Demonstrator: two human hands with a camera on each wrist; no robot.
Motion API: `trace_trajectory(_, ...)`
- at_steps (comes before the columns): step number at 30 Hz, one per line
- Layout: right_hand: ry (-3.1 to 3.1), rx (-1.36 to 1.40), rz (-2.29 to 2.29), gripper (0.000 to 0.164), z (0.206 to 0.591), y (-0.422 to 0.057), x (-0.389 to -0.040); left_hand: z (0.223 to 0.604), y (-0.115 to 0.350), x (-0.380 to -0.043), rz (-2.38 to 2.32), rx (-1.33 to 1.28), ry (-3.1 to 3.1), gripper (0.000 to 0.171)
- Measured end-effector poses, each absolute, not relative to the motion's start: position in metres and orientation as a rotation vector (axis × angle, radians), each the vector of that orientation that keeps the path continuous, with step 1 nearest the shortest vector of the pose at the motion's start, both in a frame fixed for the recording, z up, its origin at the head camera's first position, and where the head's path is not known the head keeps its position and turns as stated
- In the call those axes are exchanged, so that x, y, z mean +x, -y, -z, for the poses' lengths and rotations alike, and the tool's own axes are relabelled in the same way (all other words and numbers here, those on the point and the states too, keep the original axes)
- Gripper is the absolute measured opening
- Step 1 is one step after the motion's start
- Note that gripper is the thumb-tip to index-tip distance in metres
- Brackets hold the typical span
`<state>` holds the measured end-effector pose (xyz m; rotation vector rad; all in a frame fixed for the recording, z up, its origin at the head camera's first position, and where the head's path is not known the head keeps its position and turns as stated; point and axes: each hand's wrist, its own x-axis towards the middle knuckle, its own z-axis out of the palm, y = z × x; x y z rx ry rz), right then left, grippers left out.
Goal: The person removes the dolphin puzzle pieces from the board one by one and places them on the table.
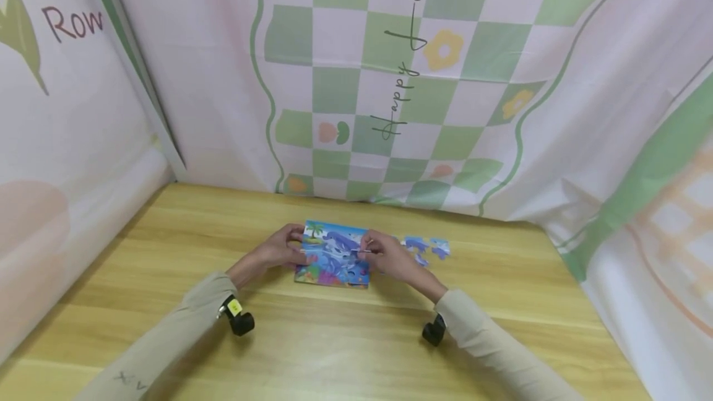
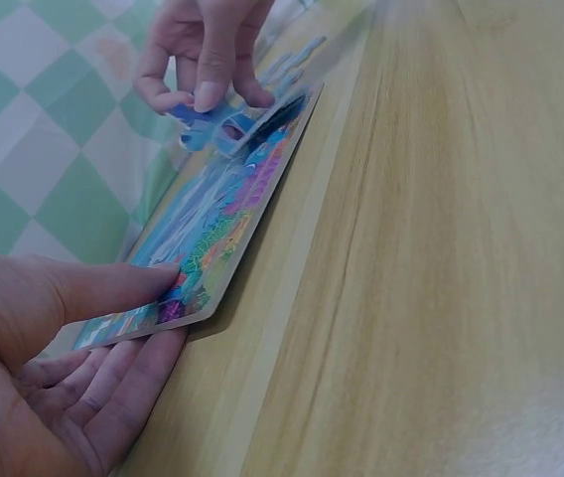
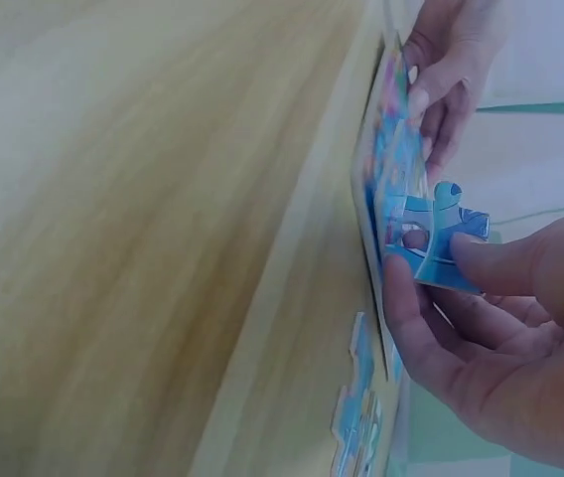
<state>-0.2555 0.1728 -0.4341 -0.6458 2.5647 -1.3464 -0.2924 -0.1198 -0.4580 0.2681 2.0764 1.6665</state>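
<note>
A jigsaw puzzle board (image 1: 330,274) with a sea picture, dolphins and a palm tree lies in the middle of the table. My left hand (image 1: 277,249) grips its left edge, thumb (image 2: 128,286) on the picture and the other fingers under the board. Over the board's right side, my right hand (image 1: 390,256) pinches a blue puzzle piece (image 3: 447,246) between thumb and fingers. In the right wrist view this piece stands tilted, close to the picture's surface. The right hand hides part of the board's right edge in the head view.
Several loose puzzle pieces (image 1: 440,248) lie on the wooden table (image 1: 345,345) just right of the board. Behind the table hangs a green-and-white checked curtain (image 1: 390,98), with more curtain cloth at both sides.
</note>
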Motion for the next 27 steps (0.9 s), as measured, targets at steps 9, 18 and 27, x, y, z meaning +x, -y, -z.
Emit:
trace_trajectory(9,-2.656,-0.641,1.242,0.005,0.435,-0.162,-0.255,0.459,0.118,-0.295,-1.659,0.273,-2.083,0.086)
trace_trajectory(18,-2.678,-0.689,1.229,0.004,0.433,-0.167,-0.260,0.459,0.117,-0.295,-1.664,0.250,-2.086,0.084)
trace_trajectory(27,-2.521,-0.481,1.515,0.017,0.425,-0.197,-0.265,0.460,0.118,-0.292,-1.687,0.252,-2.081,0.083)
